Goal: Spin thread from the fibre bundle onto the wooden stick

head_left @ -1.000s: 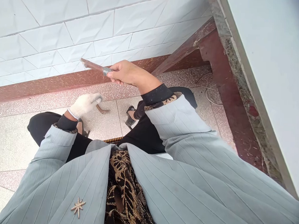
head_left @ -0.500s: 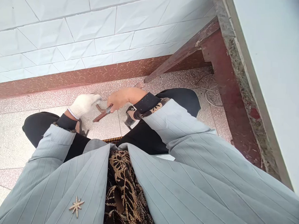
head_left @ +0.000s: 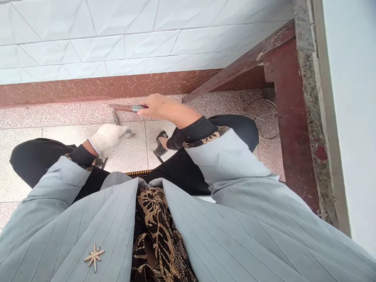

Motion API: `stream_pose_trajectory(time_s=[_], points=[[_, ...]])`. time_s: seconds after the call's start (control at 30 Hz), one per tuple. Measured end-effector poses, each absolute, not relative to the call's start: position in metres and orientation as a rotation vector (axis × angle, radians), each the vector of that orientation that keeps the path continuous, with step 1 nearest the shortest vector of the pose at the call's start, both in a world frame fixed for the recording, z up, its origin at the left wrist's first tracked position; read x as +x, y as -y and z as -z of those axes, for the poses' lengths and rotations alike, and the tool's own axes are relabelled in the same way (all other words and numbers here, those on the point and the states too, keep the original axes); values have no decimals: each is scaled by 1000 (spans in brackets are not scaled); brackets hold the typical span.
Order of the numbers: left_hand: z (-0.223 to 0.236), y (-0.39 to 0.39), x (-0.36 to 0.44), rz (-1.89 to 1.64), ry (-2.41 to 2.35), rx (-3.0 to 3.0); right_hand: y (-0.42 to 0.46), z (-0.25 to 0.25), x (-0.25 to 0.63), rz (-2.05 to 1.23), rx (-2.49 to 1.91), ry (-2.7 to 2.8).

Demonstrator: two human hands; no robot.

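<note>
Here's the brown tool [head_left: 122,108], in front of the red-brown skirting [head_left: 84,85], its end wrapped in the bare right hand [head_left: 158,107]!
Its tip points left, near a thin brown piece [head_left: 116,118]; farther out from the skirting, the gloved left hand [head_left: 107,137] is curled, though whether it grips that piece, I cannot tell; a slanted brown bar [head_left: 241,64] crosses the skirting's right part.

Compared with half a second ago, the right hand [head_left: 156,106] has gone nearer to the wall [head_left: 105,46], and its brown tool [head_left: 122,108] now points left, not slanting toward the body. The brown piece [head_left: 116,118] now points toward the wall.
</note>
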State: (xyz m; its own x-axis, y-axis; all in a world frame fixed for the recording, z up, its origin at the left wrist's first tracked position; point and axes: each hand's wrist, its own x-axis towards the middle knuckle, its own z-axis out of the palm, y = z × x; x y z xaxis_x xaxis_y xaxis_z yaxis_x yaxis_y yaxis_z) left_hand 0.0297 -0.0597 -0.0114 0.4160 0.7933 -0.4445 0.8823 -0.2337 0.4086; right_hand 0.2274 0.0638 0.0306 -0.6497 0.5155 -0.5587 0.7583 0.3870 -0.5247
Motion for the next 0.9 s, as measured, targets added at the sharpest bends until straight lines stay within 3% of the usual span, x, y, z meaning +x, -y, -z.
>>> stream_pose_trajectory(time_s=[0.17,0.27,0.43,0.5,0.6,0.73,0.9], points=[[5,54,32,458,-1408,2218,-50,-21,214,748,984,-2268],[5,50,31,529,-1332,2296,-42,-22,209,776,660,-2073],[10,44,23,357,-1341,2259,-53,-37,225,1581,224,-1930],[12,42,21,178,-1421,2158,-62,-44,235,1911,446,-2132],[14,42,26,182,-1465,2058,-70,-48,241,2019,1052,-2245],[13,46,41,418,-1297,2131,-71,-41,233,1637,1466,-2281],[6,49,51,466,-1281,2233,-65,-23,223,743,1323,-2311]])
